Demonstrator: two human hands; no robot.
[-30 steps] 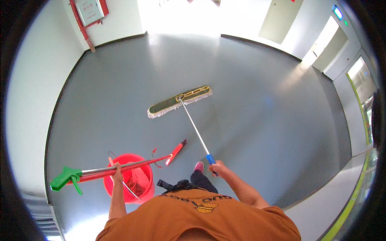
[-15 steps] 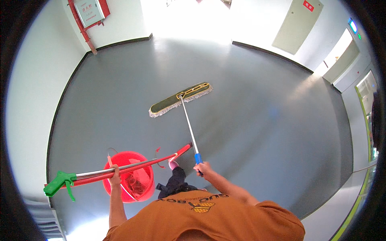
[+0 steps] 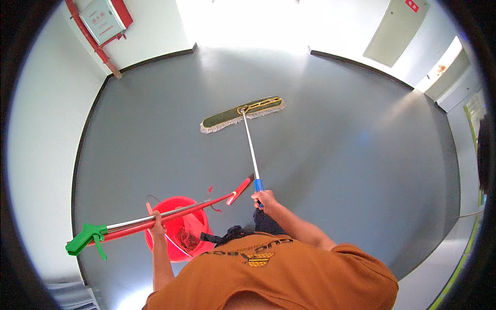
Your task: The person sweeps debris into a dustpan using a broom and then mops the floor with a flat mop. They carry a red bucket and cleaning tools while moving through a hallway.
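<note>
My right hand (image 3: 264, 199) is closed round the blue grip of a flat dust mop (image 3: 222, 120). Its wide green head with pale fringe lies on the floor ahead, joined to a silver pole (image 3: 250, 142). On the left, my left hand (image 3: 157, 226) wraps round a bundle: a pick-up grabber (image 3: 88, 240) with a green trigger handle and silver shaft, alongside a red pole (image 3: 206, 207). The bundle lies across a red bucket (image 3: 179, 199), and its far red end with a dark tip reaches near the mop grip. Reddish items lie inside the bucket; their kind is unclear.
Grey floor (image 3: 330, 155) spreads ahead, bordered by a dark skirting. A red pipe (image 3: 93, 40) and a white-fronted red cabinet (image 3: 104, 21) are at the far left wall. A beige panel door (image 3: 395, 33) and a doorway (image 3: 444, 67) stand right. Bright light comes from the far opening.
The mop head has shifted farther ahead and slightly right in view. Both hands and the bucket sit a little farther right, grips unchanged. The pink shoe seen before is now hidden.
</note>
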